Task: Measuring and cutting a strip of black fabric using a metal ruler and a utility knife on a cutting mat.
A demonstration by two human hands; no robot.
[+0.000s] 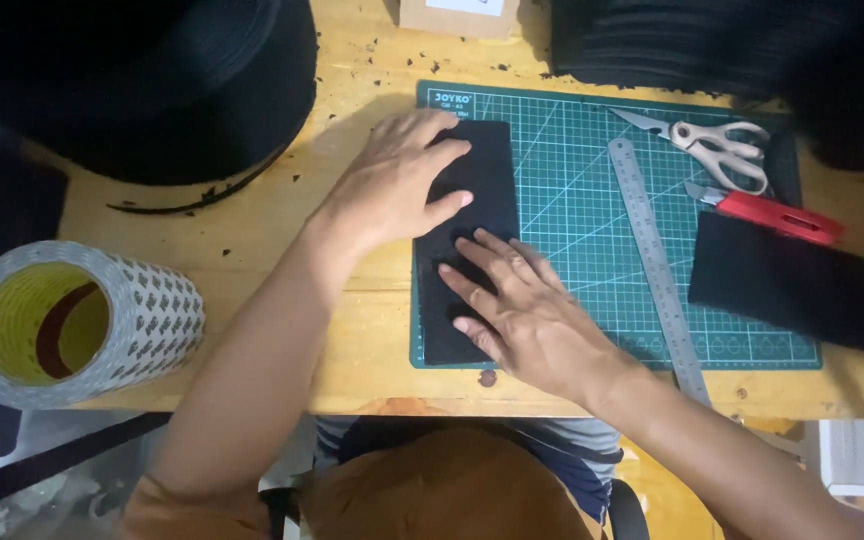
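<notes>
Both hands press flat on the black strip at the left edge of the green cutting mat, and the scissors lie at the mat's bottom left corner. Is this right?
Not quite. In the head view the scissors lie at the top right of the cutting mat. The left hand and right hand do press flat on the black strip.

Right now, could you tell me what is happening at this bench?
A person presses both hands flat on a black rectangular strip lying along the left edge of a green cutting mat. The left hand covers its upper part, the right hand its lower part. A steel ruler, scissors, a red utility knife and a second black piece lie to the right, untouched. A large tape roll sits at the left.
</notes>
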